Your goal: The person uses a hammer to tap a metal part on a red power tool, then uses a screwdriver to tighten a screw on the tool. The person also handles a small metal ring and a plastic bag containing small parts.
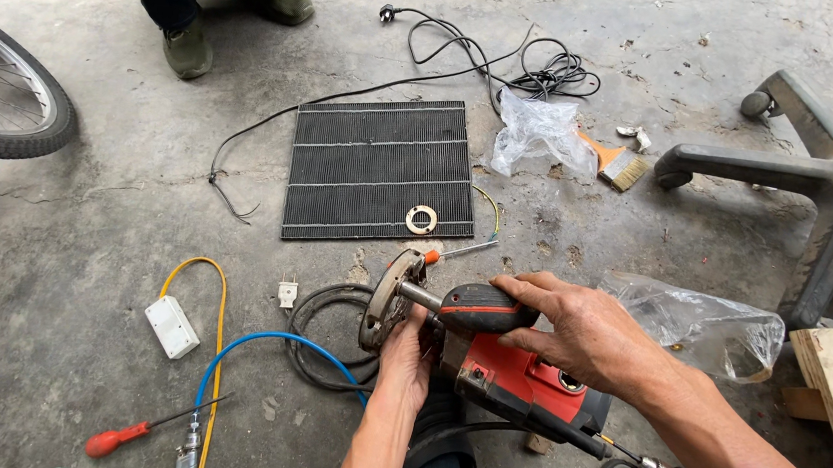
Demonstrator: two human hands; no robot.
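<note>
On the concrete floor (pixel 52 262) at far left lie a bike wheel (pixel 7 98), a white switch box (pixel 171 326) and a red screwdriver (pixel 133 433). Farther right, a black grille (pixel 372 165) carries a pale ring (pixel 421 219). Below it the left hand (pixel 408 364) grips the metal disc (pixel 389 300) from underneath, held on edge above the floor. The right hand (pixel 569 328) is clenched round a black-and-red screwdriver handle (pixel 478 308), its shaft meeting the disc. A red power tool (pixel 524 384) rests just beneath. The disc looks stiff, heavy and rough-edged, probably best held by its rim. Right of that lies a plastic bag (pixel 709 330).
</note>
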